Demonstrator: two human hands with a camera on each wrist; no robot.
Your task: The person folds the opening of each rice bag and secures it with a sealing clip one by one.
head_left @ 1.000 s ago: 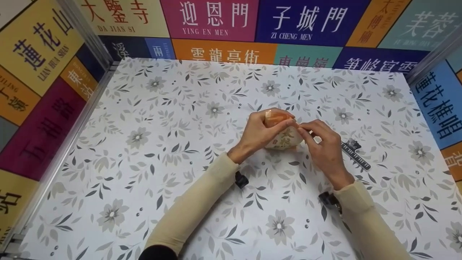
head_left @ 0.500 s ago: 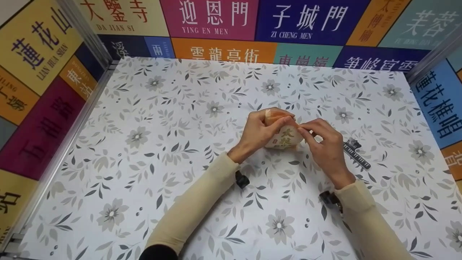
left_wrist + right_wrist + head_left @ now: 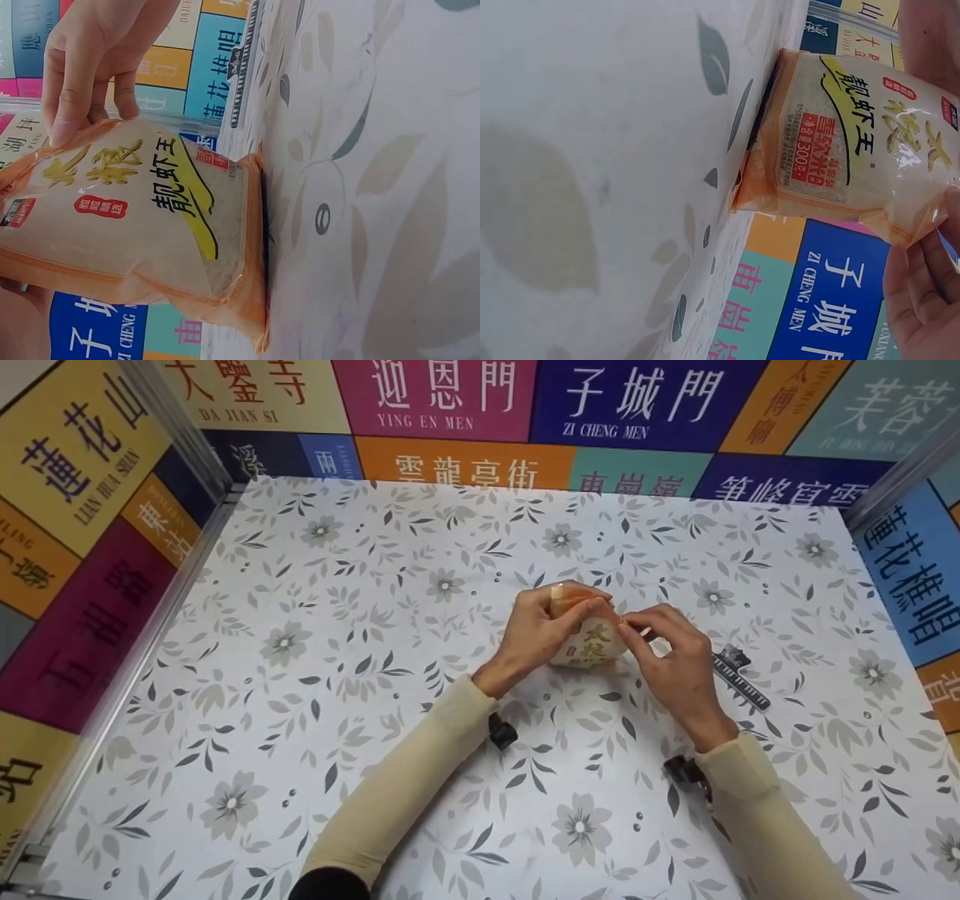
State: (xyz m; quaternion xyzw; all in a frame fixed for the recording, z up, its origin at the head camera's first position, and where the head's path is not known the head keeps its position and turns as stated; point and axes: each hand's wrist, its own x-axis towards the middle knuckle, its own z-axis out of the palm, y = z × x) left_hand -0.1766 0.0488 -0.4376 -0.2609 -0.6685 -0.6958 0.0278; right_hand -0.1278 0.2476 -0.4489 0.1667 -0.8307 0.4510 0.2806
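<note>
A small orange-edged bag of rice point(image 3: 598, 640) stands upright on the table between both hands, with gold and black Chinese print on its front point(image 3: 142, 187). My left hand point(image 3: 531, 628) grips the top left of the bag, thumb across the front and fingers behind. At the upper right edge, my right hand point(image 3: 676, 658) pinches the orange film between thumb and fingertips. In the right wrist view the bag point(image 3: 847, 142) shows rice through a clear window near its base. Part of its top is hidden under the left hand.
A black clip with a piano-key pattern point(image 3: 739, 681) lies on the table just right of the right hand. The table point(image 3: 420, 675) wears a white floral cover. Colourful panels with Chinese lettering point(image 3: 442, 401) wall the back and sides.
The left thumb has shifted up a little, baring more of the bag's print. The bag tilts slightly; both hands otherwise stay in place.
</note>
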